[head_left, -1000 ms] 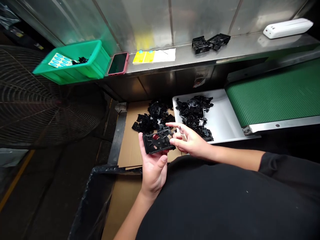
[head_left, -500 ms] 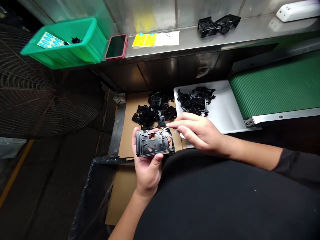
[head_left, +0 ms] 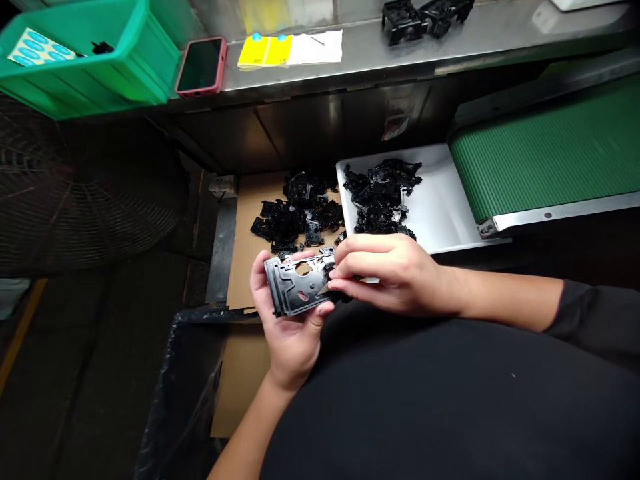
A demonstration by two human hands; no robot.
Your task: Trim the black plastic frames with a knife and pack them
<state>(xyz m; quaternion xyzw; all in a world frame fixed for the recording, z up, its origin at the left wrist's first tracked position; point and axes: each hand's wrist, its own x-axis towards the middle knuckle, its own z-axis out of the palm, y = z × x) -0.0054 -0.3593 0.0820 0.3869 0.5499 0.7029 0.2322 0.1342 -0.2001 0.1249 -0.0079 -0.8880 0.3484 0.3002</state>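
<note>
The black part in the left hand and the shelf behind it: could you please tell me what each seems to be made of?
The black part looks like moulded plastic: glossy, with thin ribs and cut-outs, though the look cannot fully settle it. The shelf looks like stainless steel, smooth and polished, since it mirrors the things on it.
</note>
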